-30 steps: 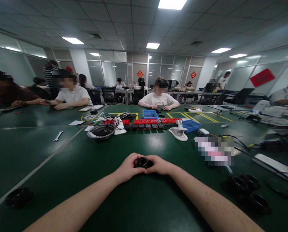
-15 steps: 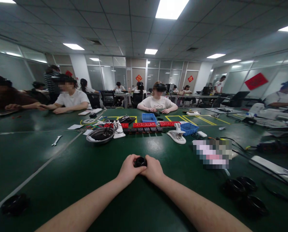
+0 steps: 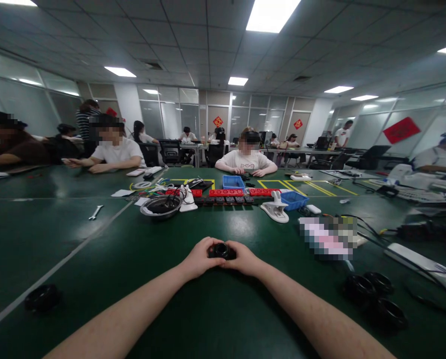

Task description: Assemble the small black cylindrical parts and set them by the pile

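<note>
Between my two hands is a round black ring-shaped part (image 3: 221,250) with a hole in its top, low over the green table (image 3: 193,319). My left hand (image 3: 200,257) is wrapped round its left side, thumb along the near edge. Gripping the right side is my right hand (image 3: 243,257), its thumb close to the left one. Whether the part rests on the table I cannot tell. Several similar black parts (image 3: 389,313) stand in a group at the right, and one more black part (image 3: 42,298) lies at the far left.
Ahead stand a metal bowl (image 3: 160,207) with cables, a white clip stand (image 3: 275,208), blue bins (image 3: 293,200) and red power strips (image 3: 225,192). A wrench (image 3: 95,212) lies left. A white power strip (image 3: 424,267) and cables are at right. A person (image 3: 247,157) sits opposite.
My right hand has shifted slightly outward, so more of the black part shows between my hands. The whole view has swung slightly left.
</note>
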Available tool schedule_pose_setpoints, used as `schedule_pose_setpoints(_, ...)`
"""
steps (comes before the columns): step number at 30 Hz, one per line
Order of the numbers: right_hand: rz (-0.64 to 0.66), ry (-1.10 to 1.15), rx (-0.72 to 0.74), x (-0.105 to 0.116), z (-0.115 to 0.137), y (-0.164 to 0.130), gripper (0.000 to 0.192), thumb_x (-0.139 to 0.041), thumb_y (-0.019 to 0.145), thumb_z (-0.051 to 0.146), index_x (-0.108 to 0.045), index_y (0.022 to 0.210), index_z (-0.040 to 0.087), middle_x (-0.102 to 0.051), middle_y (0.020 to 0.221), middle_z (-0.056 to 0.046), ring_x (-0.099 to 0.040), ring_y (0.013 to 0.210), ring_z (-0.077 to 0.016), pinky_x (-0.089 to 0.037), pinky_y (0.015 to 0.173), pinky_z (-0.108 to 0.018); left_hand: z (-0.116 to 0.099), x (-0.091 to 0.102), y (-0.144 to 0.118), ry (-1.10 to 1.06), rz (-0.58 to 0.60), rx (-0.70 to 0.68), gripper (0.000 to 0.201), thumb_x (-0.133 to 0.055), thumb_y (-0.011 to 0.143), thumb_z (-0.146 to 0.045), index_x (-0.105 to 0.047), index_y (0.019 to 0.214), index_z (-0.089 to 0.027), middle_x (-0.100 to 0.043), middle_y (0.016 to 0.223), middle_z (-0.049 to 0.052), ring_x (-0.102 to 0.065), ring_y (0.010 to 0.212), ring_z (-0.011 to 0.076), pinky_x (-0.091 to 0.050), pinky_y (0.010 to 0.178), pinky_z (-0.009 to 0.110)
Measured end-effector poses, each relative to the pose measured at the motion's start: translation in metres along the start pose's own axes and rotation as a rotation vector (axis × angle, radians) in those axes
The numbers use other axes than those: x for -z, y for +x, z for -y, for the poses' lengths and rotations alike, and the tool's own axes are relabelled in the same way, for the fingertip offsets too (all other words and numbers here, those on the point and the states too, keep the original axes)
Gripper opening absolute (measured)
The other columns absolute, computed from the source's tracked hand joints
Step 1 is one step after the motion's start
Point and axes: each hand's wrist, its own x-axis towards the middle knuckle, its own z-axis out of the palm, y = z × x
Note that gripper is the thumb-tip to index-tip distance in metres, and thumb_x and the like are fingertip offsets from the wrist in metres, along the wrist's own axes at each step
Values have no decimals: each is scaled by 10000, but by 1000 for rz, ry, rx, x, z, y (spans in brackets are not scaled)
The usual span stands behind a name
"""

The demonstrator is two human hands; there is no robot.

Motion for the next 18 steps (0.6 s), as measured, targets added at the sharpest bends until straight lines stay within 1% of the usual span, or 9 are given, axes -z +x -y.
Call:
schedule_pose_setpoints(4, 56, 82, -29, 2, -5, 2, 368, -685, 553, 357, -514, 802, 146, -512, 692, 26, -465, 631, -113, -357, 537, -212, -2, 5, -1, -84, 100, 14, 407, -670, 591, -336, -541, 947, -188, -494, 862, 6, -493, 735, 144, -403, 616, 238)
schedule_pose_setpoints(7, 83, 73, -15, 6, -2, 1, 385, -688, 550, 359, -520, 822, 146, -511, 719, 19, -474, 661, -124, -375, 566, -228, -4, 5, -3, -69, 98, 3, 398, -663, 599, -341, -533, 944, -190, -492, 874, 7, -492, 737, 143, -402, 617, 237)
schedule_pose_setpoints(10, 165, 156, 48, 16, 3, -1, 494, -674, 582, 350, -493, 1002, 162, -534, 882, -16, -495, 789, -153, -397, 674, -265, -7, 4, -5, 6, 65, -27, 357, -623, 642, -363, -528, 946, -202, -496, 874, 10, -492, 752, 153, -400, 629, 249)
schedule_pose_setpoints(12, 218, 241, 57, 22, 6, -2, 562, -625, 646, 361, -413, 1133, 177, -516, 989, -39, -489, 864, -159, -395, 734, -281, -8, 3, -6, 59, 55, -53, 345, -597, 665, -374, -521, 960, -213, -501, 883, 13, -492, 783, 165, -401, 656, 265)
schedule_pose_setpoints(13, 217, 264, 46, 24, 7, -3, 576, -593, 678, 371, -374, 1174, 177, -505, 1016, -49, -487, 879, -159, -394, 746, -287, -7, 3, -7, 81, 52, -66, 362, -601, 660, -373, -513, 975, -219, -503, 896, 15, -490, 807, 173, -400, 680, 276)
schedule_pose_setpoints(14, 191, 264, 30, 24, 8, -3, 579, -568, 699, 383, -351, 1194, 173, -498, 1028, -59, -486, 881, -159, -394, 750, -294, -6, 2, -6, 102, 44, -75, 404, -617, 641, -372, -502, 999, -223, -504, 917, 18, -486, 838, 182, -397, 710, 289)
schedule_pose_setpoints(16, 63, 196, 12, 22, 11, -3, 604, -563, 694, 408, -343, 1201, 166, -490, 1032, -72, -483, 877, -168, -392, 750, -309, -3, 1, -5, 150, 21, -77, 534, -666, 576, -374, -471, 1052, -228, -500, 968, 28, -470, 894, 204, -381, 765, 318)
schedule_pose_setpoints(17, -5, 133, 23, 19, 13, -3, 611, -578, 675, 420, -362, 1188, 167, -491, 1029, -74, -478, 882, -176, -386, 756, -317, -2, 0, -4, 180, 14, -70, 573, -684, 546, -382, -470, 1054, -225, -500, 977, 33, -465, 903, 213, -374, 776, 328)
schedule_pose_setpoints(18, -59, 61, 45, 15, 16, -3, 593, -594, 657, 426, -401, 1157, 172, -499, 1015, -71, -474, 887, -184, -377, 765, -325, 0, -1, -3, 216, 13, -61, 564, -688, 532, -395, -487, 1028, -217, -506, 963, 35, -467, 894, 219, -373, 771, 331)
